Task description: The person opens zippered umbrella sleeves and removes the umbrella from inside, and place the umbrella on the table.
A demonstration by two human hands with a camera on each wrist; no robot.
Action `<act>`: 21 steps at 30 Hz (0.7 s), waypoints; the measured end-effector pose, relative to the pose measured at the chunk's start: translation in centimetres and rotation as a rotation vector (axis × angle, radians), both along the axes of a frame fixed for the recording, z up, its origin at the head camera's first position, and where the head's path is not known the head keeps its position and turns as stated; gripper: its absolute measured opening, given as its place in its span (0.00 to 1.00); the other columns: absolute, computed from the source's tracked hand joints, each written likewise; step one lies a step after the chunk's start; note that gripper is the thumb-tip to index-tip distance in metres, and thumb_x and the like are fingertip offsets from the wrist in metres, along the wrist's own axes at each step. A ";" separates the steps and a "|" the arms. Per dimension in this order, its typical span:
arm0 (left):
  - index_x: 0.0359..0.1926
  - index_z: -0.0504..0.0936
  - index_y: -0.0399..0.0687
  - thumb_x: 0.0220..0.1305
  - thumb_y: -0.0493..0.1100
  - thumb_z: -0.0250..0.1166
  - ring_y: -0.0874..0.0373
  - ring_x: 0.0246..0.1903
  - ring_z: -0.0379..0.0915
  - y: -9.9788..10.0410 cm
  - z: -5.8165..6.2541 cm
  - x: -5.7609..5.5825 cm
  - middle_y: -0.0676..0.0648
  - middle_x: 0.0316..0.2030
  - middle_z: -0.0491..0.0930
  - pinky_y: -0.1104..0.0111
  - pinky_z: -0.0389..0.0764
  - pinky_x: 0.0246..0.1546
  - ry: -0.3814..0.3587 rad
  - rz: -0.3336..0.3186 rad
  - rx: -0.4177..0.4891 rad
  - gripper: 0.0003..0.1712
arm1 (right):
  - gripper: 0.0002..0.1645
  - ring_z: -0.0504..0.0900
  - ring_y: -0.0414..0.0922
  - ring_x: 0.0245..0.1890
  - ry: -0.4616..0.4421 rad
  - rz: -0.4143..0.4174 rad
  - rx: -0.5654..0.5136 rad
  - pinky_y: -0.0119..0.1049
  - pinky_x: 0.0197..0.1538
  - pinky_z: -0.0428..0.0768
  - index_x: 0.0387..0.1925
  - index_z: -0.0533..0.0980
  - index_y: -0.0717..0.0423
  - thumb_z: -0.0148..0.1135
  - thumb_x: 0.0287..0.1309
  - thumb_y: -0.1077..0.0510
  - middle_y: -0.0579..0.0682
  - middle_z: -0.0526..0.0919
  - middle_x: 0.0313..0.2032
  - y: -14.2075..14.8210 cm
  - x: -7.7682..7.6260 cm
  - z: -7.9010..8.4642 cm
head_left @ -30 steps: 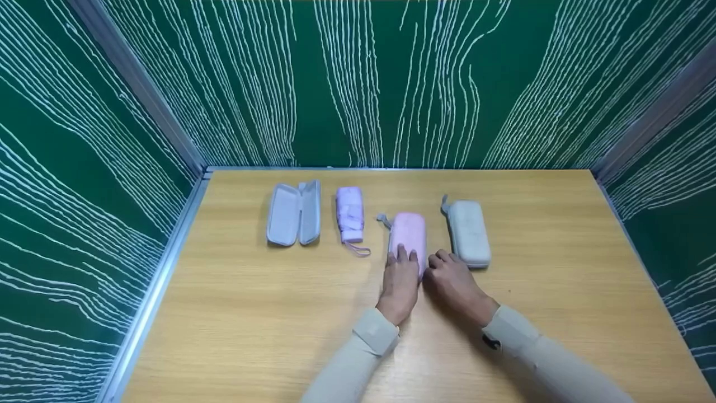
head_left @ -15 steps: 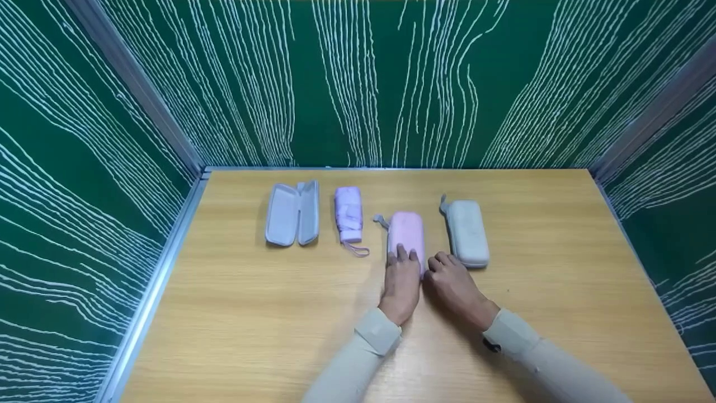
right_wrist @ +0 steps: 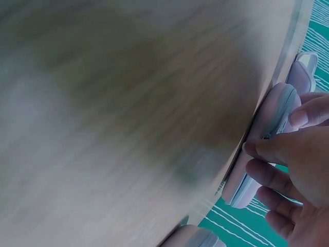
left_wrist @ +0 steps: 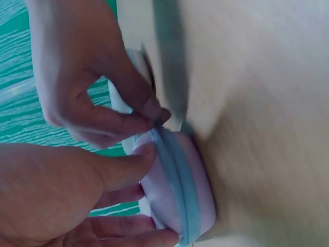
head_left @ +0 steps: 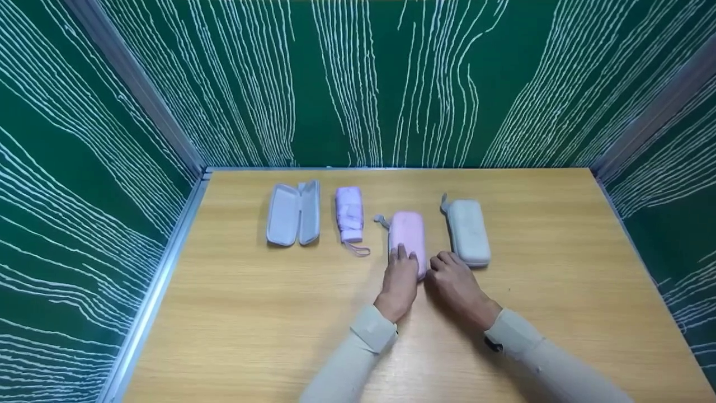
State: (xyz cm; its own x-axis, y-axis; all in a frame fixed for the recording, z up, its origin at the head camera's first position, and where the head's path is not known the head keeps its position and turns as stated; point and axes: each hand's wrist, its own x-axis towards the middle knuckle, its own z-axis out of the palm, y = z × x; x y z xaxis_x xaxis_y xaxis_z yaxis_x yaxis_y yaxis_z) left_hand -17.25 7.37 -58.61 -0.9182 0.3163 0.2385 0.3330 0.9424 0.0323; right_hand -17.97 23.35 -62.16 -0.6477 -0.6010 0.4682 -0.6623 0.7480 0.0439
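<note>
A pink zip case (head_left: 408,229) lies on the wooden table with a grey loop at its far left corner. My left hand (head_left: 400,280) holds the case's near end, its fingers over the top and its thumb (left_wrist: 139,162) by the grey zip (left_wrist: 180,185). At the near right corner, my right hand (head_left: 456,282) pinches the small dark zip pull (left_wrist: 163,119) between thumb and forefinger. In the right wrist view, the zip runs along the side of the case, and my right hand's other fingers (right_wrist: 275,177) are loosely bent beside it.
Just right of my right hand lies a closed grey-green case (head_left: 470,232). Further left are a folded lilac umbrella (head_left: 349,215) with a wrist strap and an open grey case (head_left: 283,215). Green walls (head_left: 347,84) with white lines border the table (head_left: 251,324).
</note>
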 end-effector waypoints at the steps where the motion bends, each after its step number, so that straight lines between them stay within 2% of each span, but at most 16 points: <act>1: 0.56 0.87 0.40 0.64 0.33 0.68 0.45 0.54 0.81 0.1 -0.1 0.0 0.34 0.57 0.81 0.66 0.87 0.47 0.000 0.006 0.012 0.19 | 0.06 0.77 0.57 0.37 -0.001 -0.002 -0.001 0.49 0.44 0.77 0.28 0.86 0.66 0.70 0.47 0.76 0.58 0.83 0.31 0.1 0.0 0.0; 3: 0.56 0.87 0.39 0.64 0.32 0.68 0.44 0.54 0.82 0.4 -0.3 0.0 0.33 0.57 0.82 0.66 0.87 0.48 0.019 0.022 0.017 0.19 | 0.06 0.77 0.57 0.36 0.004 -0.007 -0.005 0.49 0.43 0.77 0.28 0.86 0.66 0.70 0.47 0.76 0.58 0.83 0.31 0.2 0.0 0.0; 9: 0.51 0.88 0.42 0.66 0.36 0.66 0.48 0.52 0.82 1.2 -0.6 0.0 0.36 0.54 0.84 0.69 0.86 0.46 0.093 0.085 -0.045 0.14 | 0.04 0.77 0.57 0.35 0.022 -0.004 -0.012 0.49 0.42 0.77 0.27 0.86 0.66 0.71 0.50 0.74 0.58 0.82 0.30 0.3 0.0 -0.1; 16: 0.56 0.87 0.41 0.67 0.40 0.68 0.46 0.55 0.81 1.7 -0.7 0.1 0.35 0.57 0.82 0.66 0.84 0.54 0.035 0.098 -0.042 0.18 | 0.04 0.78 0.57 0.36 -0.019 -0.037 -0.010 0.50 0.43 0.78 0.29 0.87 0.65 0.71 0.52 0.74 0.58 0.83 0.31 0.4 0.3 -0.1; 21: 0.57 0.86 0.40 0.69 0.44 0.67 0.45 0.56 0.81 2.0 -1.0 0.2 0.34 0.58 0.83 0.65 0.84 0.55 0.041 0.104 -0.054 0.19 | 0.04 0.78 0.57 0.37 -0.031 -0.056 -0.026 0.50 0.44 0.79 0.29 0.88 0.64 0.72 0.53 0.73 0.58 0.84 0.32 0.4 0.6 -0.1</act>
State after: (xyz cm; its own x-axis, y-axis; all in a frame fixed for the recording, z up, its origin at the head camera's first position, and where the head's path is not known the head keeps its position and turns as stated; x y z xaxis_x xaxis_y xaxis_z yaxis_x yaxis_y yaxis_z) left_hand -17.03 9.32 -59.62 -0.9366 0.2330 0.2616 0.2332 0.9720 -0.0308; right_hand -17.35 23.75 -62.29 -0.6944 -0.5511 0.4628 -0.6200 0.7846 0.0040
